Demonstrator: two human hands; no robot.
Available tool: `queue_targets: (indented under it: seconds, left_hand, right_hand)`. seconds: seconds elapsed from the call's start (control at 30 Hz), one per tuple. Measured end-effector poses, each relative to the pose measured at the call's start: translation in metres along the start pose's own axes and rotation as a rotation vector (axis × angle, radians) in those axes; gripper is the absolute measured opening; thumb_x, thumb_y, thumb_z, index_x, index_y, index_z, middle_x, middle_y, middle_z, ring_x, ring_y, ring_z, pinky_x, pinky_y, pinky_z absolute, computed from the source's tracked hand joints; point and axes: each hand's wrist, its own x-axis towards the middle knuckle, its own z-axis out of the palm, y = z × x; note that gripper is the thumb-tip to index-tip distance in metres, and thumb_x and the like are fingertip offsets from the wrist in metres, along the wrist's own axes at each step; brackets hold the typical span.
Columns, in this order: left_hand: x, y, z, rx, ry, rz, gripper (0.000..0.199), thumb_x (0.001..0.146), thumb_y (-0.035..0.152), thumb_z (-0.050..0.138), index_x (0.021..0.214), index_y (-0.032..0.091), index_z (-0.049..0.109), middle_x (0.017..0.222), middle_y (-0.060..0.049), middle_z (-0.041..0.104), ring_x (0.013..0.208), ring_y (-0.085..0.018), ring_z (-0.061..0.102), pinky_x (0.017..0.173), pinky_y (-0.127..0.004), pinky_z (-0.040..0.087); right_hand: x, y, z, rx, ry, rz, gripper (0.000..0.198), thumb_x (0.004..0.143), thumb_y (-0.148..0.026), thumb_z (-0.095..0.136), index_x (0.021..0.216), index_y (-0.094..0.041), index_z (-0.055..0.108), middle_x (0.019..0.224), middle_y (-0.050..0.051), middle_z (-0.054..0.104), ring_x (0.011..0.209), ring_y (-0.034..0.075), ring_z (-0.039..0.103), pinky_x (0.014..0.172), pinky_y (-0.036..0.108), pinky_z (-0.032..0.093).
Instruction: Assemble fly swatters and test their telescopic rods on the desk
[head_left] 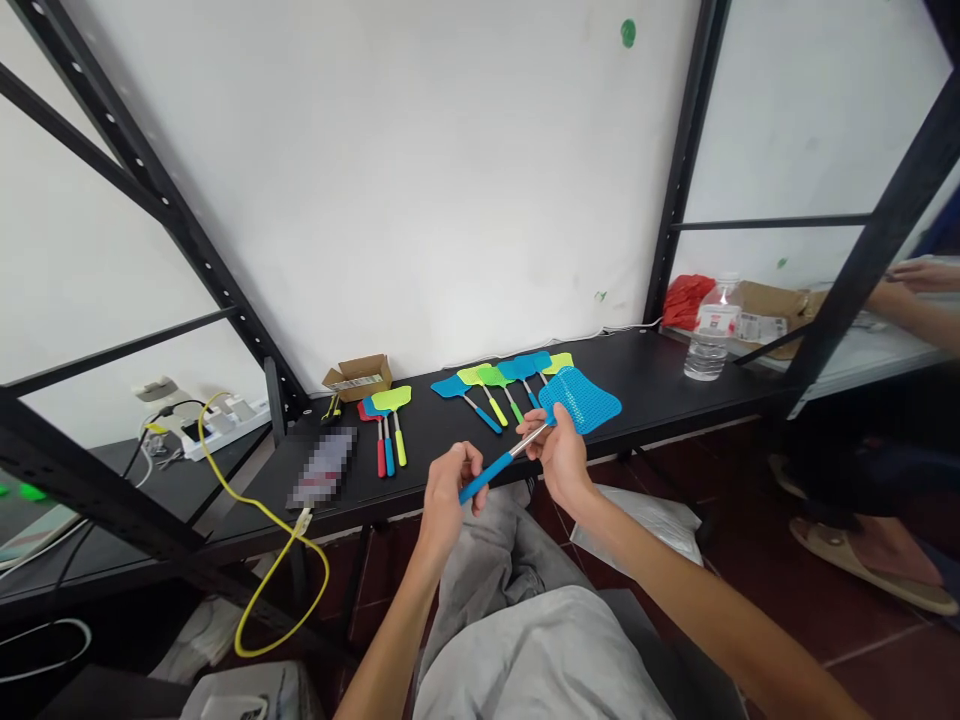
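A blue fly swatter [585, 402] with a metal shaft is held slantwise in front of me, over the front edge of the black table [615, 445]. My left hand [450, 490] is closed around the end of its blue handle. At the neck just below the mesh head, my right hand [561, 458] grips the shaft. Behind it lies a row of several swatters in blue, yellow-green and green, among them a blue one [452, 388] at the row's left end. Further left, a red swatter [380, 455], another blue one [389, 455] and a yellow one [400, 447] lie side by side.
A small open cardboard box [360, 378] stands at the back left. Near it lies a blurred-out phone-like object [324, 468] with a yellow cable [259, 505]. A water bottle [711, 335] stands right. Black shelf posts [686, 150] frame the table. Another person's arm [911, 305] shows far right.
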Motion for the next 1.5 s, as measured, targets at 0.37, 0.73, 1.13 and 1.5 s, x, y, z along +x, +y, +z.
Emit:
queue_targets:
  seconds: [0.37,0.73,1.13,1.5]
  left_hand:
    - [-0.001,-0.012,0.001,0.349,-0.367,-0.143,0.035,0.088,0.050,0.051,0.094,0.016,0.057,0.048,0.004,0.050,0.042,-0.010,0.042,0.044,-0.021,0.032]
    - [0.003,-0.011,-0.012,0.480,-0.330,-0.089,0.041,0.087,0.049,0.051,0.062,0.017,0.054,0.048,0.002,0.054,0.043,-0.010,0.044,0.047,-0.022,0.032]
    - [-0.001,-0.019,-0.020,0.574,-0.275,-0.127,0.045,0.086,0.047,0.050,0.057,0.015,0.063,0.044,0.001,0.054,0.043,-0.011,0.046,0.051,-0.023,0.036]
    - [-0.005,-0.003,-0.017,0.485,-0.402,-0.141,0.052,0.088,0.055,0.048,0.063,0.013,0.065,0.049,0.000,0.055,0.046,-0.010,0.049,0.050,-0.021,0.037]
  right_hand:
    - [0.035,-0.013,-0.025,0.054,0.132,0.055,0.033,0.083,-0.046,0.053,0.078,-0.017,0.068,0.072,0.006,0.070,0.050,0.012,0.054,0.045,0.026,0.040]
    - [-0.001,0.020,-0.007,-0.451,-0.449,0.185,0.029,0.079,-0.039,0.066,0.102,-0.021,0.068,0.075,0.002,0.070,0.059,0.016,0.061,0.044,0.022,0.042]
    - [-0.006,0.024,-0.014,-0.761,-0.815,0.217,0.059,0.089,-0.063,0.039,0.063,-0.017,0.066,0.060,0.005,0.066,0.052,0.015,0.058,0.048,0.024,0.044]
    - [-0.006,0.002,-0.012,-0.917,-1.002,0.199,0.072,0.092,-0.068,0.025,0.070,-0.015,0.069,0.069,0.006,0.068,0.061,0.015,0.061,0.061,0.026,0.044]
